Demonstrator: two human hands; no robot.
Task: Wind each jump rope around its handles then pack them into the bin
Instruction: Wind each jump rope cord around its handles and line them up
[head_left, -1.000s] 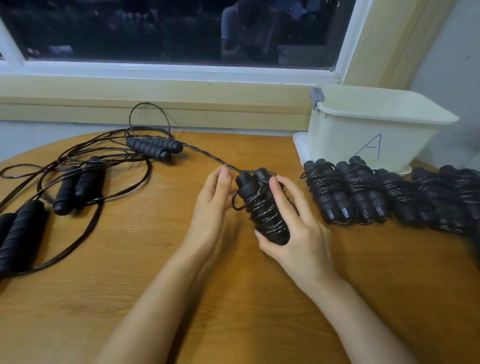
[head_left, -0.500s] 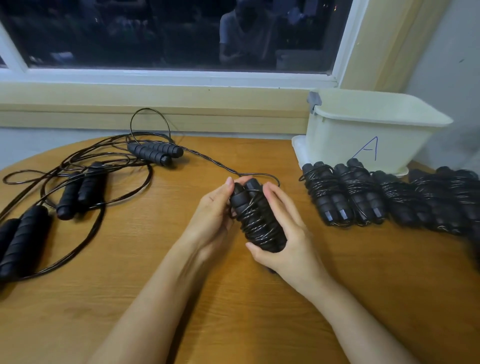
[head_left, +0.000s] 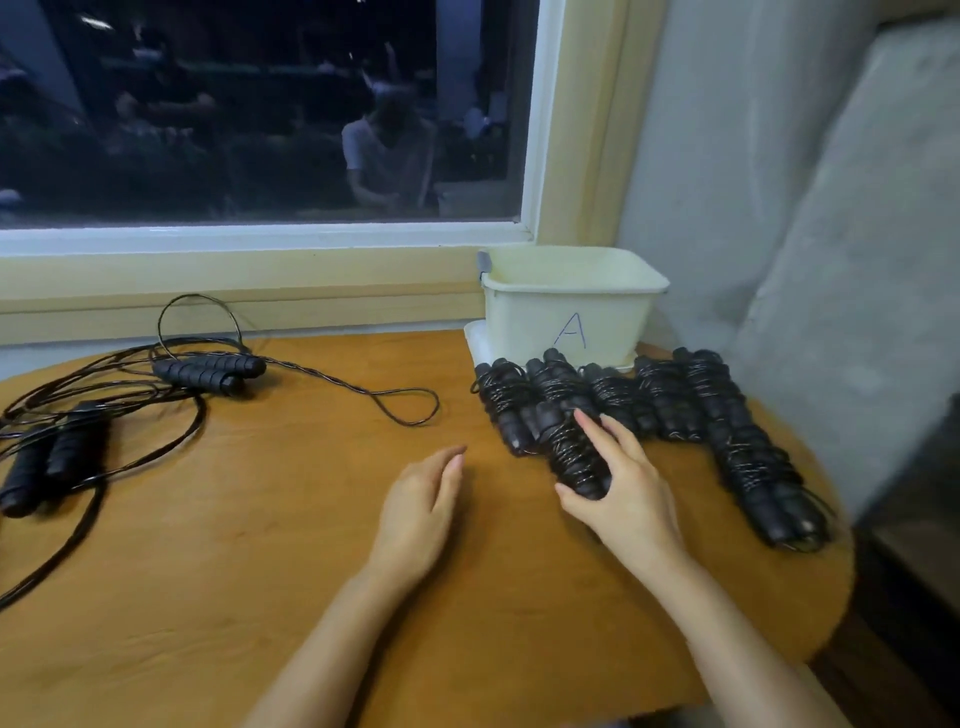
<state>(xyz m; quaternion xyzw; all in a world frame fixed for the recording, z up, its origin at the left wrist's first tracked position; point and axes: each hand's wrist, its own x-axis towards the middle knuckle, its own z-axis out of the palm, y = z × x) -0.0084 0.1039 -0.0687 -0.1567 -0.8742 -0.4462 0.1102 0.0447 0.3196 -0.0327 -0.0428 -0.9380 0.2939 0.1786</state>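
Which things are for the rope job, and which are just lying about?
Job: wound black jump rope in right hand; row of wound black ropes; loose black ropes; cream plastic bin marked A.
Lying about: flat white tray under bin; wooden table.

A round wooden table stands below a dark window.

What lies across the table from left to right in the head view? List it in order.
Unwound rope handles → second handle pair → left hand → right hand gripping a wound rope → far-right wound ropes.
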